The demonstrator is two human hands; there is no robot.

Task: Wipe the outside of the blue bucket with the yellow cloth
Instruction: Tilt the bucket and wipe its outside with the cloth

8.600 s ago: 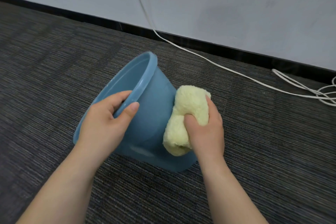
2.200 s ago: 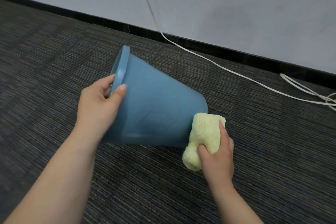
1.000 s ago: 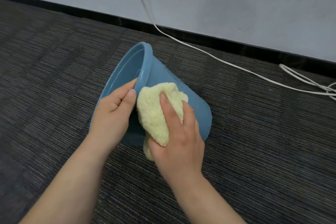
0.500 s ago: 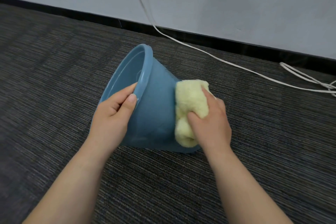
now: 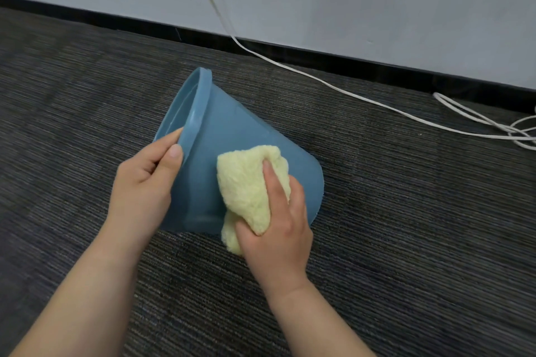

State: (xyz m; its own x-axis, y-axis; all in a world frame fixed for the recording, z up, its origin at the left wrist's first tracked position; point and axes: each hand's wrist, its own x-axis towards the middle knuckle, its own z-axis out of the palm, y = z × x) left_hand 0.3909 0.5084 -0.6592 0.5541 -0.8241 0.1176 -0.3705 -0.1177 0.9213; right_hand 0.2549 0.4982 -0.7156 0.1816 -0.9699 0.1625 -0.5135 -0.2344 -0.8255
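The blue bucket [image 5: 232, 136] lay tilted on the carpet [image 5: 87, 124], mouth toward ten o'clock. The left hand [image 5: 145, 182] pinched its rim; the right hand [image 5: 278, 226] pressed the yellow cloth [image 5: 246, 185] on the side wall, fingers closed on it. Wiping was underway; next probably turning the bucket for unwiped parts.

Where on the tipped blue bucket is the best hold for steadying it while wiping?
Probably the rolled rim, from the open-mouth side, as the left hand does: the blue bucket lies tilted, its lip gives a pinch edge, and its outer wall stays clear for the yellow cloth.
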